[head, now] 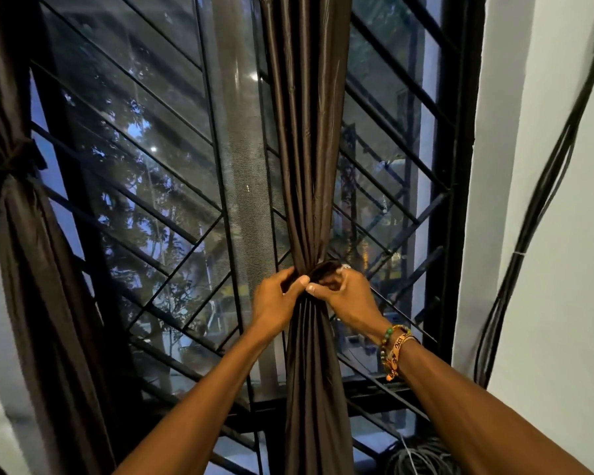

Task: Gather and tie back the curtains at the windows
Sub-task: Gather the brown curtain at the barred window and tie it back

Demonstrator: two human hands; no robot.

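Observation:
A dark brown curtain hangs bunched in the middle of the window. My left hand grips the bunch at its narrow waist from the left. My right hand pinches a dark tie-back band that passes round the curtain at the same height. The thumbs of both hands nearly meet in front of the folds. A second brown curtain at the far left is cinched by a tie.
Behind the curtains stand a window with a black diagonal metal grille and a strip of mesh screen. Black cables run down the white wall at right, and a coil of cable lies on the sill at lower right.

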